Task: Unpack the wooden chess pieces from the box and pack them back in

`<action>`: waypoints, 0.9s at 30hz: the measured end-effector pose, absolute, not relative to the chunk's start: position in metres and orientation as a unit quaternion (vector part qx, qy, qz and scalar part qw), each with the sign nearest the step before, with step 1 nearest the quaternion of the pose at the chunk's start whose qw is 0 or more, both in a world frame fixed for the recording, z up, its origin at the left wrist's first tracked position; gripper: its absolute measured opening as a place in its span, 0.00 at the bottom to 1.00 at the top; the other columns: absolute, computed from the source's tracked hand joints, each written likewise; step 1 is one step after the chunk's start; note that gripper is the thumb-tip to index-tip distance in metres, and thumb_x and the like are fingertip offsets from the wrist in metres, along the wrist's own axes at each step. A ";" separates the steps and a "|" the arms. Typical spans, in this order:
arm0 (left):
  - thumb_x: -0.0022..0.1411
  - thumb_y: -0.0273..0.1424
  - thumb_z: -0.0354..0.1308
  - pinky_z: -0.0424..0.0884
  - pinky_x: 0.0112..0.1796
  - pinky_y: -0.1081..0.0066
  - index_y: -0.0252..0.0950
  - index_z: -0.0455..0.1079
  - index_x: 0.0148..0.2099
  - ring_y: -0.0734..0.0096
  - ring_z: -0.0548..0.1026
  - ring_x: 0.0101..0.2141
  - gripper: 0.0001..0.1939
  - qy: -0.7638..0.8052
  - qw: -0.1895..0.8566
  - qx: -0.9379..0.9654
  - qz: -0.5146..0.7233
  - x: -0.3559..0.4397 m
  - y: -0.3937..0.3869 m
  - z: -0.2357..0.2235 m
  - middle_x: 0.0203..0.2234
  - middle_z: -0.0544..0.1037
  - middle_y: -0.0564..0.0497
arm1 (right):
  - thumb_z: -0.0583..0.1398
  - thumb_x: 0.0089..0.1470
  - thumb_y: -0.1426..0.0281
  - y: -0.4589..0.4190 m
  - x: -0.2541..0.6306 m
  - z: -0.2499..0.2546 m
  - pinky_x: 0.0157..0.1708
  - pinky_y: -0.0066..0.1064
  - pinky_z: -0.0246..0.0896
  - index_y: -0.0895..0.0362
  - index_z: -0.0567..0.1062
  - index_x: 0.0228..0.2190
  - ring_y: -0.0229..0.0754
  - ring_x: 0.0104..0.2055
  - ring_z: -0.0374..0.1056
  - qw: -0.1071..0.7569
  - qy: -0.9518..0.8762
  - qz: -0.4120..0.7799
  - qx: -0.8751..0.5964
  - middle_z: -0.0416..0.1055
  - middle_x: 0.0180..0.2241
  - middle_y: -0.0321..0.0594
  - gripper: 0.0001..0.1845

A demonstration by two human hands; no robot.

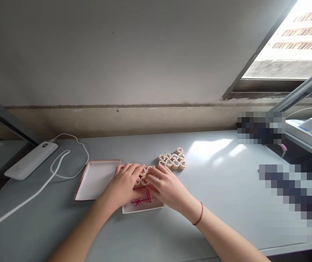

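Observation:
My left hand (pixel 127 183) and my right hand (pixel 165 183) are closed from both sides around several xiangqi pieces (pixel 143 171). These round wooden discs carry red characters and sit at the far end of a shallow white box (pixel 143 210). Red line markings show on the bottom of the box nearer to me. My fingers partly cover the discs, so some are hidden. Just beyond my right hand, several wooden discs with black characters (pixel 175 163) stand stacked on the grey table. The box's lid (pixel 101 182) lies left of my left hand, inside up.
A white power strip (pixel 31 160) with a looping white cable (pixel 56 171) lies on the left of the grey table (pixel 216 203). The wall runs along the back. Blurred-out items lie on the right, near a metal frame and a window.

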State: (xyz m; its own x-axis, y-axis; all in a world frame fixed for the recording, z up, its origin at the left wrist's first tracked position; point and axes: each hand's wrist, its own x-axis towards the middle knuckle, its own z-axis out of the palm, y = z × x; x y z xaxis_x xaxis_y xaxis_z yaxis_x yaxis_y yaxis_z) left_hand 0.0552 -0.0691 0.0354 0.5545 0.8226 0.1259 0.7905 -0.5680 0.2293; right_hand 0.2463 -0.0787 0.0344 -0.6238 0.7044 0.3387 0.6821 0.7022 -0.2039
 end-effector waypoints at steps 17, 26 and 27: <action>0.62 0.38 0.56 0.63 0.49 0.55 0.35 0.63 0.57 0.56 0.70 0.47 0.23 0.458 0.011 0.878 0.141 0.063 -0.071 0.026 0.47 0.73 0.43 | 0.53 0.55 0.51 0.016 0.322 0.067 0.26 0.32 0.55 0.59 0.71 0.41 0.50 0.35 0.70 0.013 -0.640 0.114 -0.759 0.74 0.32 0.48 0.25; 0.61 0.43 0.57 0.65 0.48 0.54 0.33 0.63 0.57 0.55 0.70 0.47 0.26 0.460 0.044 0.876 0.139 0.063 -0.070 0.031 0.47 0.73 0.42 | 0.59 0.50 0.62 0.038 0.327 0.064 0.25 0.30 0.56 0.60 0.76 0.37 0.48 0.33 0.71 -0.047 -0.678 0.155 -0.717 0.75 0.33 0.50 0.16; 0.61 0.46 0.56 0.66 0.48 0.54 0.33 0.63 0.57 0.54 0.70 0.48 0.28 0.455 0.047 0.876 0.153 0.062 -0.069 0.031 0.48 0.73 0.41 | 0.58 0.51 0.63 0.035 0.327 0.068 0.27 0.30 0.57 0.60 0.76 0.38 0.48 0.34 0.71 -0.034 -0.683 0.146 -0.715 0.76 0.34 0.49 0.15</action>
